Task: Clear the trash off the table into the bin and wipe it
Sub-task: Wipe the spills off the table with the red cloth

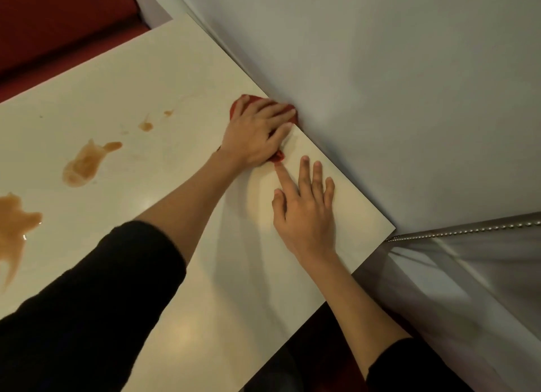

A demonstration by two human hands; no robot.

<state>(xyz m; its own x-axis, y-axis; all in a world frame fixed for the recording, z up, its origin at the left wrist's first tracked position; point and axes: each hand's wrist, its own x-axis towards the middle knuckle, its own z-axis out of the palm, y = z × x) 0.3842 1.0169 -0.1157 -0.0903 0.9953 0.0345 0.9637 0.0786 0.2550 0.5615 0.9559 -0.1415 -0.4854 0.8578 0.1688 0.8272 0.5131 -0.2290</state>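
My left sleeve [87, 304] fills the near left corner. The table [146, 78] runs far to the wall [380, 69], and I see no trash on it. Brown spills [85, 163] sit well left of my hands. My right hand [304, 213] rests spread flat. My left hand [257, 134], fingers together, presses the red cloth [236, 110] against the wall edge. I judge the risk is smearing: a small bunched cloth could push that liquid over the table's edge.

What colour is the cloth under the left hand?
Red. The cloth shows best in the head view, pressed under the left hand.
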